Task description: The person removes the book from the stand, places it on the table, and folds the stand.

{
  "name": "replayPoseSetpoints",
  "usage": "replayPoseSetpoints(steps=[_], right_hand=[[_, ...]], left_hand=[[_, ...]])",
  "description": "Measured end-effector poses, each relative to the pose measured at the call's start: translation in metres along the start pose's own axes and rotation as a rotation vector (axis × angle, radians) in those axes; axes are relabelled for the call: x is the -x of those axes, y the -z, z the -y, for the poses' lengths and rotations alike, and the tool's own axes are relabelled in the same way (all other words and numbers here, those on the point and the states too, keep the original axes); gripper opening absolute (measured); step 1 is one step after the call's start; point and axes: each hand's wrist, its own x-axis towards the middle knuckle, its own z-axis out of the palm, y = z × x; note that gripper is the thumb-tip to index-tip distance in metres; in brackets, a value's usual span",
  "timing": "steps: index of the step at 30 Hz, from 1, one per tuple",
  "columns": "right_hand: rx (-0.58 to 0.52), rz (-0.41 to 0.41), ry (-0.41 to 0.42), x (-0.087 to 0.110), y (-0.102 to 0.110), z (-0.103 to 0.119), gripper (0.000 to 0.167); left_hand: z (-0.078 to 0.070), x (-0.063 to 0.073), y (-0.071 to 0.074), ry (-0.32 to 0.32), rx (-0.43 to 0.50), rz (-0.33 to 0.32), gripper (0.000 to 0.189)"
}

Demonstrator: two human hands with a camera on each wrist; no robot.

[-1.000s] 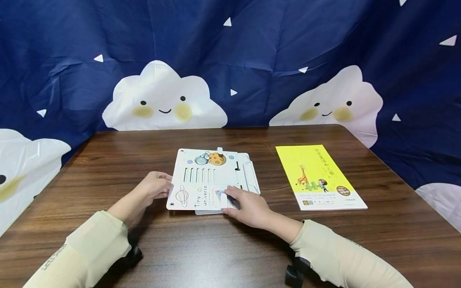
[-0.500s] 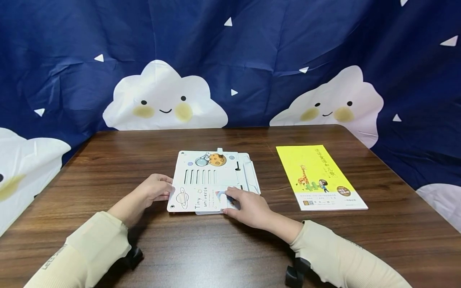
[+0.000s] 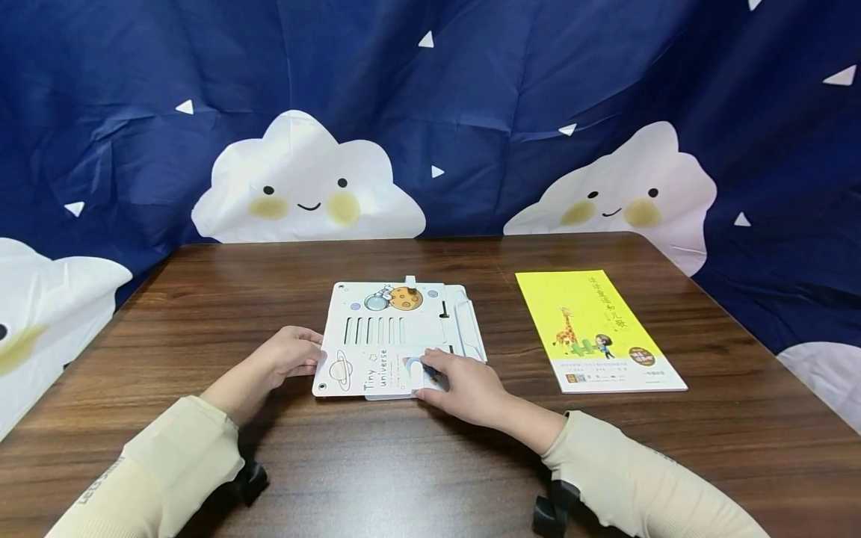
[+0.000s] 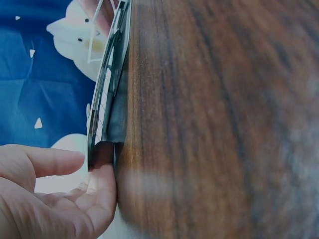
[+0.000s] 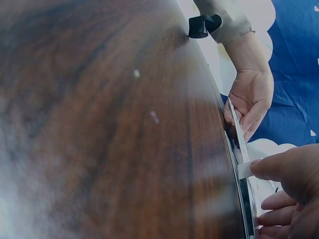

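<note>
A white folding book stand (image 3: 373,336) printed with planets and "Tiny universe" lies flat on the table in the head view. My left hand (image 3: 291,351) is at its left edge; in the left wrist view the fingers (image 4: 102,186) reach under the panel and the thumb stays above. My right hand (image 3: 464,385) is at the front right part of the stand. Its thumb touches the white page clip (image 5: 245,170) at the front edge, and the other fingers (image 5: 279,217) lie on the panel's face. In the right wrist view a narrow gap shows beneath the panel.
A yellow book (image 3: 561,299) with a giraffe on its cover lies to the right of the stand. Brown wood-grain tabletop (image 3: 383,471) surrounds both. Behind the table hangs a blue curtain (image 3: 464,90) with white clouds.
The stand's left edge has sunk slightly toward the table, and my left hand has gone down a little with it. My right hand keeps its place.
</note>
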Motion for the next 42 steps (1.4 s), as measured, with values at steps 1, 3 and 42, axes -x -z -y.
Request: replayPoseSetpoints(steps=[1, 3, 42], right_hand=[[0.001, 0.0, 0.0, 0.0, 0.0001, 0.0001, 0.05], [0.004, 0.0, 0.0, -0.0001, 0.0001, 0.0001, 0.05], [0.075, 0.047, 0.074, -0.0052, 0.005, 0.0014, 0.041]], left_hand=[[0.0, 0.0, 0.0, 0.0, 0.0, 0.001, 0.037], [0.0002, -0.0002, 0.0, 0.0, 0.0, 0.003, 0.037], [0.0, -0.0005, -0.0027, 0.0, -0.022, 0.005, 0.035]])
